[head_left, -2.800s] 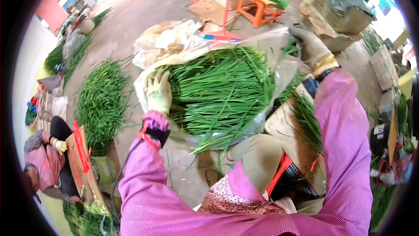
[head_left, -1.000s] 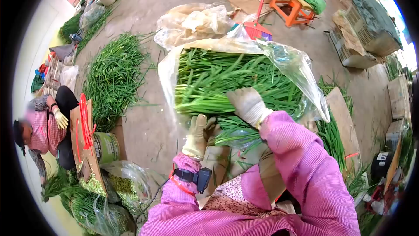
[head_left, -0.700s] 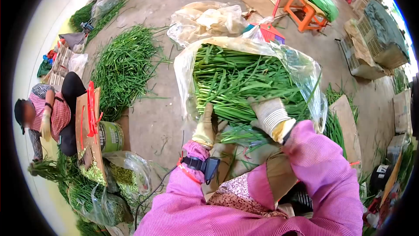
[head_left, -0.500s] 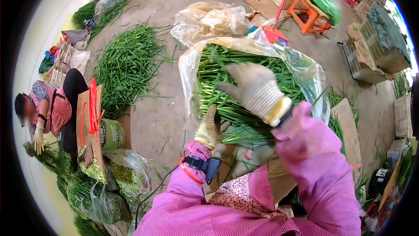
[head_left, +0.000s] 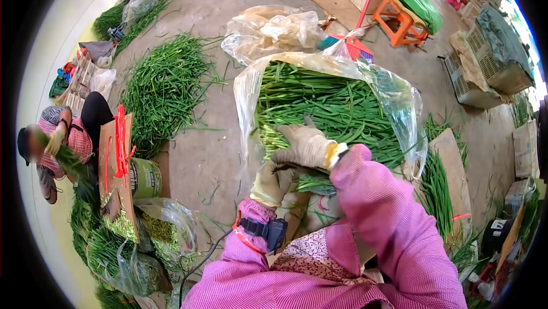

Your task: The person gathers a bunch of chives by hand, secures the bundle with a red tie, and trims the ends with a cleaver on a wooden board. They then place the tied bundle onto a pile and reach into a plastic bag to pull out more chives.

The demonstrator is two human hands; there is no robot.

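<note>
Long green chives (head_left: 337,97) lie packed in an open clear plastic bag (head_left: 246,100) in front of me. At the bag's near left corner, my gloved left hand (head_left: 272,182) has its fingers curled around a small bunch of chives, whose leaves (head_left: 315,184) stick out to the right below my other wrist. Just above it, my gloved right hand (head_left: 305,144) is bent over the pale stalk ends and meets my left fingers. The stalks under both palms are mostly hidden.
A loose heap of chives (head_left: 165,92) lies on the floor to the left. Crumpled plastic (head_left: 274,30) is beyond the bag. Chives on cardboard (head_left: 452,183) lie at right. A co-worker (head_left: 65,137) sits at far left beside a green bucket (head_left: 146,177). An orange stool (head_left: 399,23) stands at back right.
My right hand has moved down and left from over the middle of the chives to beside my left hand. The co-worker's gloved hand has risen with a bunch of greens.
</note>
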